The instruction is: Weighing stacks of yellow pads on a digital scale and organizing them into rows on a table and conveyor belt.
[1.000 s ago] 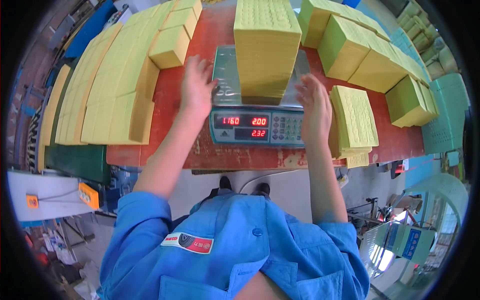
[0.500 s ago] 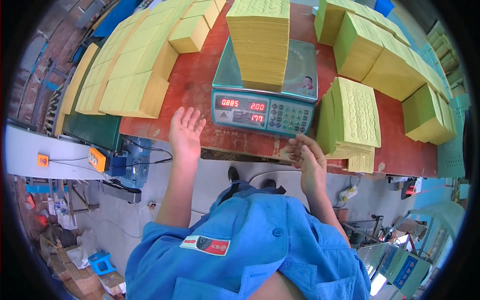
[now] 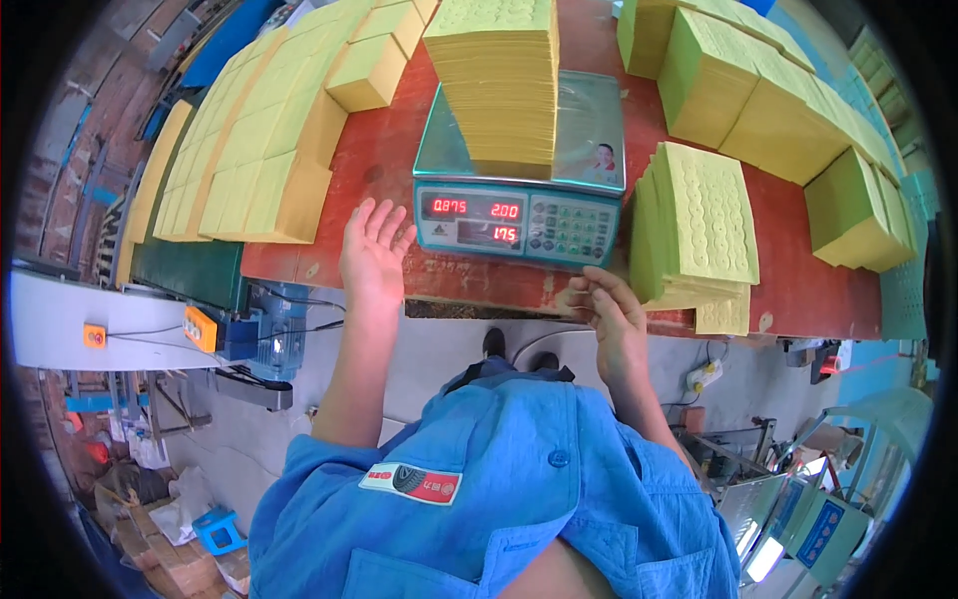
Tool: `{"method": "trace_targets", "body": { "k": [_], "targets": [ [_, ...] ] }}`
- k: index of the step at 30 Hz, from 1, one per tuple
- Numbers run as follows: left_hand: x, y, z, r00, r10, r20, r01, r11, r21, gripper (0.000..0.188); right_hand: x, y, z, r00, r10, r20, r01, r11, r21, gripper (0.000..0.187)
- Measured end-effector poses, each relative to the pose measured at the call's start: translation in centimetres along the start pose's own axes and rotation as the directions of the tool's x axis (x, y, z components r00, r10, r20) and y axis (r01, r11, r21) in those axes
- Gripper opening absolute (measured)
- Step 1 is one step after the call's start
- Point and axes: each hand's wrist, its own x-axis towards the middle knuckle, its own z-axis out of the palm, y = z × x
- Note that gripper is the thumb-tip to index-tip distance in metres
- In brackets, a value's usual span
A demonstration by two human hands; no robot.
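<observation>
A tall stack of yellow embossed paper sheets stands on the pan of a teal digital scale, whose display glows red. Left of the scale's front panel, my left hand is raised palm up with fingers spread and nothing in it. My right hand hovers by the front right corner of the scale, its fingers loosely bent and slightly apart, with nothing visible between them. Just beyond it, to the right, sits a shorter, uneven pile of the same yellow sheets. Neither hand touches the scale or the paper.
Yellow paper blocks fill the left side of the red tabletop, and more blocks line the right. Below left is a white panel with orange switch boxes. A green machine stands at lower right.
The scale's red readout has dropped slightly. The view has shifted a little, and both hands stay nearly in the same places and poses.
</observation>
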Motion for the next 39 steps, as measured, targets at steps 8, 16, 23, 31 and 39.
{"method": "trace_targets", "body": {
  "k": [8,16,23,31,39],
  "targets": [
    [2.4,1.1,3.3,0.974,0.084,0.211,-0.09,0.996,0.016,0.054,-0.3,0.7,1.7,0.998,-0.025,-0.06,0.028,0.998,0.053,0.033],
    [2.0,3.1,7.6,0.848,0.354,0.395,-0.42,0.903,0.092,0.042,-0.1,2.9,3.3,0.985,-0.088,-0.151,0.088,0.996,-0.008,0.032],
    [-0.9,1.8,11.0,0.617,0.485,0.62,-0.64,0.768,0.035,0.034,-2.5,3.6,1.6,0.972,-0.069,-0.223,0.07,0.998,-0.005,0.029],
    [-10.3,-3.5,12.8,0.307,-0.025,0.952,-0.702,0.669,0.244,0.019,-7.7,2.2,-14.9,0.769,-0.04,-0.638,0.067,0.998,0.018,0.03],
    [-17.3,-14.0,13.1,0.481,-0.365,0.797,-0.475,0.655,0.588,0.007,-7.0,-4.0,-22.8,0.818,0.015,-0.574,-0.002,1.0,0.022,0.03]
  ]
}}
